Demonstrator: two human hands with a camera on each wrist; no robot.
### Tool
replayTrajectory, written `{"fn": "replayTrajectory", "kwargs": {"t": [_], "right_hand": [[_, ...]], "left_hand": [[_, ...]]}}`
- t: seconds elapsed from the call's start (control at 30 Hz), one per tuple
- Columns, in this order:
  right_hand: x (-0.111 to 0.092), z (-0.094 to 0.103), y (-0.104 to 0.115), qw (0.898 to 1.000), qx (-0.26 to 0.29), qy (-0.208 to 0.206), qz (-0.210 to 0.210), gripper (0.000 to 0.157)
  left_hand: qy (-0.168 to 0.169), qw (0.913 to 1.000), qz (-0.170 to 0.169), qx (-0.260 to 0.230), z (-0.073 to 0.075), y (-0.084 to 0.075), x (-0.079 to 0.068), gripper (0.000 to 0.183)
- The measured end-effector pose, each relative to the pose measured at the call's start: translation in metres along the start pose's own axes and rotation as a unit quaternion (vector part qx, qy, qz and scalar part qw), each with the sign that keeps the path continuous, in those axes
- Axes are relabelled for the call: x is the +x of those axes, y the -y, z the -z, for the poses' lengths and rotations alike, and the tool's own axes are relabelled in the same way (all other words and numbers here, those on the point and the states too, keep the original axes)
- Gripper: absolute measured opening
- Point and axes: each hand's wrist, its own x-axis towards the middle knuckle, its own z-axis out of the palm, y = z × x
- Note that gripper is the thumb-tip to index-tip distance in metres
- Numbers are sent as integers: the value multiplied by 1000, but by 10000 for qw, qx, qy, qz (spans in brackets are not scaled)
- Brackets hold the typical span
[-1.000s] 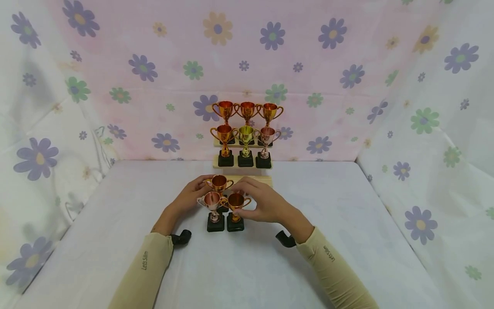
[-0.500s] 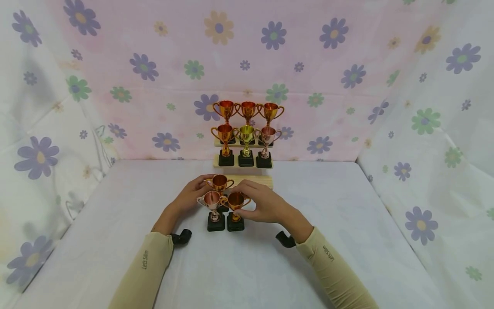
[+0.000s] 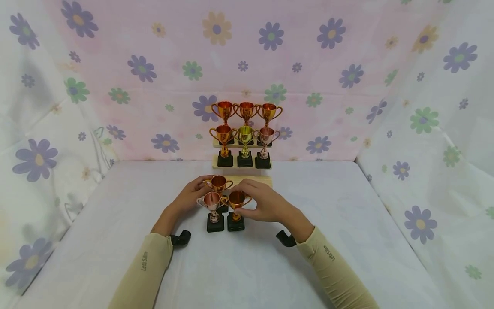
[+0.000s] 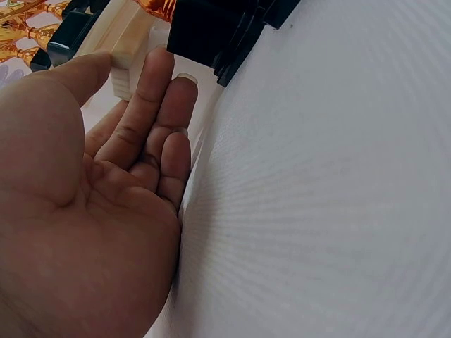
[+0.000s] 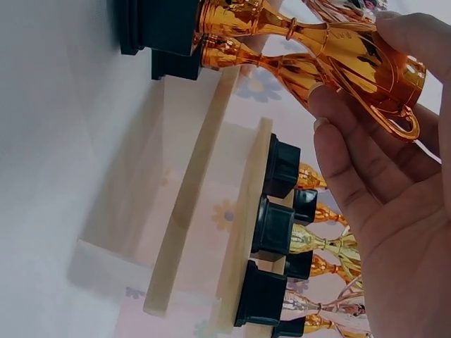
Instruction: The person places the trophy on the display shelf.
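Observation:
My right hand (image 3: 264, 201) holds a small bronze trophy cup (image 3: 236, 200) on a black base, thumb on the near side of its bowl and fingers behind, as the right wrist view shows. To its left stands a rose-pink trophy (image 3: 212, 201). Another bronze trophy (image 3: 218, 183) is upright just behind these two. My left hand (image 3: 190, 195) rests beside that rear trophy, its outer edge on the table. In the left wrist view, its relaxed fingers (image 4: 151, 88) reach up to a black trophy base (image 4: 204, 32) and the end of a pale wooden board (image 4: 127, 67).
A stepped wooden stand (image 3: 216, 165) is behind the hands. Its upper two shelves bear several trophies in bronze, yellow-gold (image 3: 245, 135) and pink (image 3: 267, 136). The lowest board (image 3: 266, 180) lies right behind the right hand. Flowered cloth (image 3: 247, 43) hangs around the white table (image 3: 316, 266).
The bronze trophy in my right hand has shifted very slightly right, away from the pink one. Both hands otherwise keep their places.

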Motion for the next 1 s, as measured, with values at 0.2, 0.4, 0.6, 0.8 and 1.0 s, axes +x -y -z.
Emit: {"fn": "replayTrajectory", "kwargs": {"t": [0.2, 0.4, 0.6, 0.8, 1.0], "right_hand": [[-1, 4, -1, 10000, -6, -56, -46, 44], [-3, 9, -2, 9996, -193, -171, 63, 45], [-5, 16, -3, 9991, -351, -229, -57, 47], [-4, 21, -5, 9991, -280, -331, -26, 46], [-2, 26, -8, 9979, -262, -569, 152, 46]], "left_hand": [[-3, 10000, -63, -9, -1, -2, -1, 48], [-21, 10000, -94, -12, 0, -1, -1, 48], [-15, 9999, -134, -46, 0, -1, -1, 47], [8, 9999, -51, -116, 2, -1, 0, 49], [13, 10000, -22, 20, 2, 0, 1, 49]]}}
